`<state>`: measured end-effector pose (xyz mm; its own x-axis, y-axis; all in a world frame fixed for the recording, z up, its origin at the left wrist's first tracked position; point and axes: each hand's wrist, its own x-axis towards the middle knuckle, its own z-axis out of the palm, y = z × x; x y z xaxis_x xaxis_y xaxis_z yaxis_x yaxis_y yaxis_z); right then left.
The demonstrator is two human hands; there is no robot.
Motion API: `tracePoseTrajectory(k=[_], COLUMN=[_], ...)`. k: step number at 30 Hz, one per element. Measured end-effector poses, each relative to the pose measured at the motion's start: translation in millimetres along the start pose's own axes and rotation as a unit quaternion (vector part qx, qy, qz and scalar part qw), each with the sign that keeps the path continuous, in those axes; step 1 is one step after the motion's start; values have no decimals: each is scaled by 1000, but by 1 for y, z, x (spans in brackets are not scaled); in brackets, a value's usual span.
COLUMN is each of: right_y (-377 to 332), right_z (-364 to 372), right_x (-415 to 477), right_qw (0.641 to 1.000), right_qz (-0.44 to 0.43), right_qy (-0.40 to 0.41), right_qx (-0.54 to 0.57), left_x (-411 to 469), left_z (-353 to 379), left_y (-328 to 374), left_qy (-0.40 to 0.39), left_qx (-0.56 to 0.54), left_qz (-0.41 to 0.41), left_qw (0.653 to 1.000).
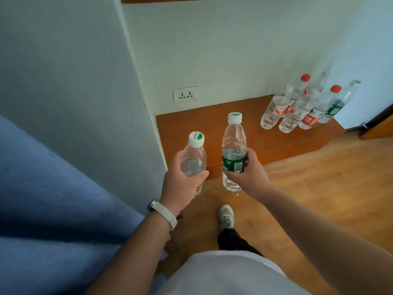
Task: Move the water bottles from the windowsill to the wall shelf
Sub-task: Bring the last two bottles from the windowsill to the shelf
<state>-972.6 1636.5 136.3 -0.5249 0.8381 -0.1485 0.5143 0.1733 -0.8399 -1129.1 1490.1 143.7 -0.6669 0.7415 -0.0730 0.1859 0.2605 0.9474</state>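
Head view: two loads carried upright, caps up, just in front of a low brown wooden ledge (191, 128).
A clear plastic water bottle with a green label (234, 137) is gripped round its label by the right hand (248, 173); a clear plastic bottle with a white, green-marked cap (195, 154) is clasped round its body by the left hand (180, 184). Both are held side by side, apart. A cluster of clear plastic bottles (297, 107) is stood at the ledge's far right end, nearer the right arm.
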Motion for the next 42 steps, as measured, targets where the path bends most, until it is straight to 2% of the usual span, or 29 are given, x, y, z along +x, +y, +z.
tracePoseTrajectory(k=[16, 21, 28, 33, 42], right_y=[31, 30, 22, 18, 26], right_z=[-23, -14, 20, 47, 76], right_x=[213, 264, 304, 315, 313], right_qw=[988, 981, 975, 970, 963], right_qz=[19, 9, -30, -52, -88], right_qy=[-143, -188, -220, -233, -250], right_qx=[54, 43, -21, -35, -44], left_x=[185, 224, 250, 259, 253], left_z=[78, 82, 70, 61, 58], left_y=[1, -2, -13, -27, -42], left_qy=[90, 160, 280, 279, 257], left_qx=[73, 92, 48, 31, 37], left_qz=[-116, -130, -165, -178, -155], left_qw=[986, 974, 945, 943, 953])
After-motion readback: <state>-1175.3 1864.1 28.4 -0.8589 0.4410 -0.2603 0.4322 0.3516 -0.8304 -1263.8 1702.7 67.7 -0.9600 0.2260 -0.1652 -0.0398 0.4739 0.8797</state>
